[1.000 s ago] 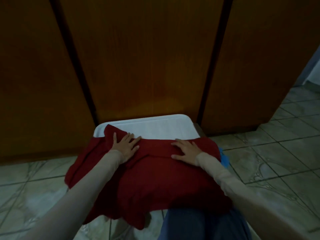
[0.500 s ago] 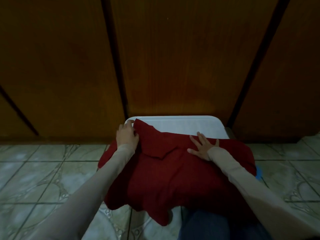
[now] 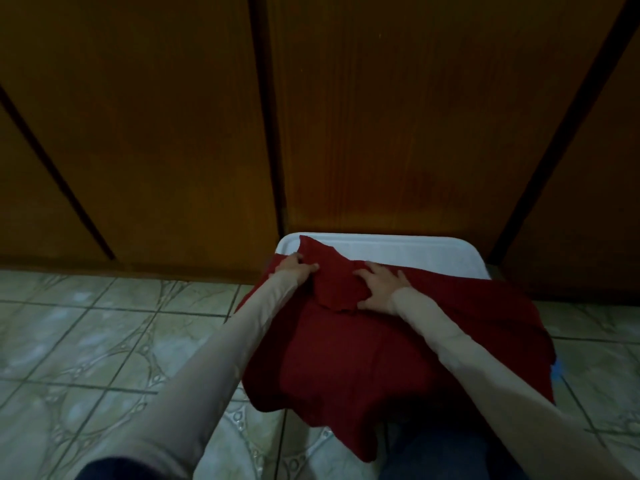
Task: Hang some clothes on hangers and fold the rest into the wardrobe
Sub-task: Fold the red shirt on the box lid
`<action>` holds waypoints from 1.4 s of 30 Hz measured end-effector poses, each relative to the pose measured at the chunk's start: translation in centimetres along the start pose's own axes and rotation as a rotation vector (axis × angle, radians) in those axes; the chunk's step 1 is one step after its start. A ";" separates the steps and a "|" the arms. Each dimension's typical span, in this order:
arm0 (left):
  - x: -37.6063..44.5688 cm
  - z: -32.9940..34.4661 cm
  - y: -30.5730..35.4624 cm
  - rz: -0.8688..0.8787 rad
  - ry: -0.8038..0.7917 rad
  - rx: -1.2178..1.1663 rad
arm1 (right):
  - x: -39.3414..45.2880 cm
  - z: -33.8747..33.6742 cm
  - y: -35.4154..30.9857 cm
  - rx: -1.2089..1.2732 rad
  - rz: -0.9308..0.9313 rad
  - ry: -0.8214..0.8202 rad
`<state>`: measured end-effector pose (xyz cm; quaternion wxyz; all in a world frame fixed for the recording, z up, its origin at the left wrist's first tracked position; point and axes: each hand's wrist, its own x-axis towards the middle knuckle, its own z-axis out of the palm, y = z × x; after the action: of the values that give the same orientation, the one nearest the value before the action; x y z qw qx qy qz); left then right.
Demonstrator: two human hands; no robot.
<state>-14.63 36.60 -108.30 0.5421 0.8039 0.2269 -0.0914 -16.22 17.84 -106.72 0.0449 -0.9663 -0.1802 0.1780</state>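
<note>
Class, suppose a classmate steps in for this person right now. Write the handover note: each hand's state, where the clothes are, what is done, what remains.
Left hand: grips the far-left edge of the dark red knit garment.
Right hand: fingers spread, pressing a folded-over flap of the garment flat.
Garment: draped over the white rectangular plastic lid, on the tiled floor in front of the brown wooden wardrobe doors, which are shut.
Done: one flap folded in.
Left: finish folding, open the wardrobe, put the garment inside. No hangers or other clothes are clearly in view.
</note>
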 end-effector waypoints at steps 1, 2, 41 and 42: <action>-0.2 0.0 0.3 -0.005 0.012 -0.055 | 0.0 0.1 -0.8 0.041 -0.031 -0.003; -0.4 -0.2 0.5 -0.013 0.010 -0.150 | 0.1 0.3 -1.5 0.069 -0.052 0.000; -0.8 -2.4 -1.3 0.272 0.098 0.166 | -1.4 3.7 -2.6 0.256 -0.213 0.259; -0.9 -2.7 -1.4 0.298 0.074 0.250 | -1.2 3.8 -2.5 0.284 -0.226 0.259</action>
<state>-16.32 39.21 -108.04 0.4368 0.8925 0.1122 -0.0081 -19.48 19.77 -109.45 0.2227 -0.9389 -0.2531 0.0698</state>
